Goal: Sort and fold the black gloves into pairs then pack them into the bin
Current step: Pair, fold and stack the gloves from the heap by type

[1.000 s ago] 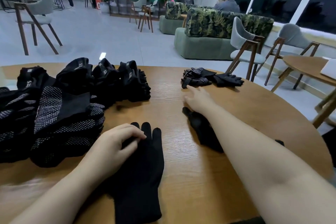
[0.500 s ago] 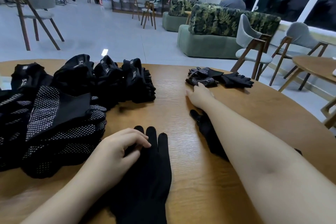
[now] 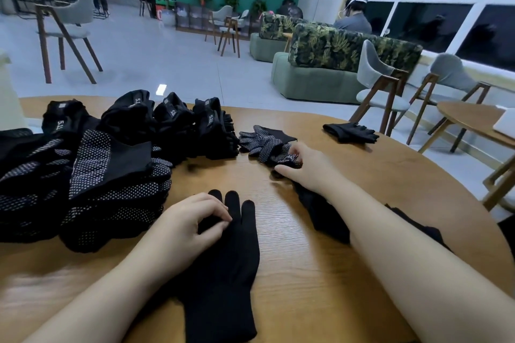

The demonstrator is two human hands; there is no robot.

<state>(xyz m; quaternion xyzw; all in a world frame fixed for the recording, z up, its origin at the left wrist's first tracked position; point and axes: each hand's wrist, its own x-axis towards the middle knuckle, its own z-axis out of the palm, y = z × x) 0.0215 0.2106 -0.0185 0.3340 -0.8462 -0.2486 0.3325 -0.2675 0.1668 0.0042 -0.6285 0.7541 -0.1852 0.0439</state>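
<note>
A plain black glove (image 3: 223,264) lies flat on the round wooden table (image 3: 376,175), fingers pointing away. My left hand (image 3: 185,227) rests on it with curled fingers pressing its finger area. My right hand (image 3: 305,168) has its fingers closed on the cuff of a dotted black glove (image 3: 267,140) at the table's middle. Under my right forearm lies another plain black glove (image 3: 326,211), partly hidden. Stacks of folded dotted gloves (image 3: 111,172) fill the left side. A single dark glove (image 3: 351,132) sits at the far right edge.
No bin is in view. A wooden chair (image 3: 381,92) stands just beyond the table's far right edge, with a second small table (image 3: 473,122) to the right. Sofas, more chairs and seated people are farther back.
My right hand reached forward to the dotted glove, closed on it and drew it left toward the stacks, away from the dark glove left at the far right. My left hand stayed on the flat glove.
</note>
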